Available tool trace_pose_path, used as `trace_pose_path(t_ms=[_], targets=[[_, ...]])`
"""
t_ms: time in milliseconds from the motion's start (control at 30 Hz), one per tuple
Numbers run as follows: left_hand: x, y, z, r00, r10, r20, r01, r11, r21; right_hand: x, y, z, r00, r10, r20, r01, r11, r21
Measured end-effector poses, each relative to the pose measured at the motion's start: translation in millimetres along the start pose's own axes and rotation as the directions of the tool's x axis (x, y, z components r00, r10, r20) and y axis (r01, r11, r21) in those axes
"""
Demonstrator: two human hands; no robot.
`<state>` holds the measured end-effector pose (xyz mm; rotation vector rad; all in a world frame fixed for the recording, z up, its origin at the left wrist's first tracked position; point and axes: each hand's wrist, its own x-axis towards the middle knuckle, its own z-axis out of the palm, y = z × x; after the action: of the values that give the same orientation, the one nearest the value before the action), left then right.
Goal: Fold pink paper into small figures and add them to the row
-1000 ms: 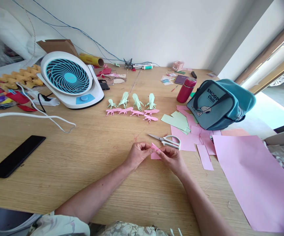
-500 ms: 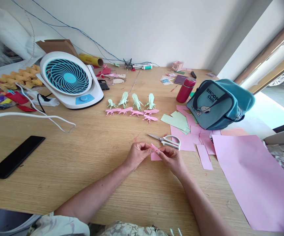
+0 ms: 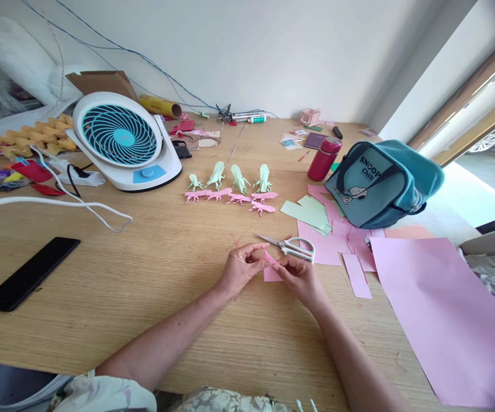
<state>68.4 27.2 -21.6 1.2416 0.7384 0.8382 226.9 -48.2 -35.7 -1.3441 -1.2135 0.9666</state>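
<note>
A small piece of pink paper [image 3: 272, 274] with a folded top is pinched between both my hands. My left hand [image 3: 244, 266] grips its left edge with thumb and fingers. On the other side, my right hand [image 3: 296, 276] pinches it near the upper right, hiding part of the fold. Just beyond my hands lie white-handled scissors [image 3: 299, 249], blades pointing left. Further off stand several green folded paper insects [image 3: 239, 178], with several pink folded paper insects [image 3: 238, 198] in front of them.
Cut green paper pieces [image 3: 305, 213] and a large pink sheet [image 3: 436, 309] lie to the right, by a teal bag [image 3: 371, 183] and a red flask [image 3: 324, 158]. Leftward are a white fan [image 3: 172, 166], a white cable [image 3: 58, 200] and a flat black object [image 3: 28, 274].
My left fingers have lifted and straightened slightly above the paper. Both hands keep their pinch, and the view has shifted a little.
</note>
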Motion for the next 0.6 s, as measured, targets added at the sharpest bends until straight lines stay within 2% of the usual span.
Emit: trace_pose_path(t_ms=[167, 333, 600], targets=[[0.0, -0.9, -0.5, 0.999, -0.042, 0.002, 0.042, 0.999, 0.01, 0.2, -1.7, -1.2, 1.0, 0.002, 0.01, -0.002, 1.0, -0.017], [-0.9, -2.2, 0.3, 0.999, -0.012, -0.048, 0.015, 0.998, 0.065, 0.5, -1.9, 1.3, 1.0, 0.026, -0.008, -0.026, 1.0, 0.007], [-2.0, 0.1, 2.7, 0.999, 0.011, -0.049, -0.01, 0.999, 0.032, 0.3, 4.3, 2.6, 1.0, 0.003, -0.026, -0.003, 1.0, -0.004]])
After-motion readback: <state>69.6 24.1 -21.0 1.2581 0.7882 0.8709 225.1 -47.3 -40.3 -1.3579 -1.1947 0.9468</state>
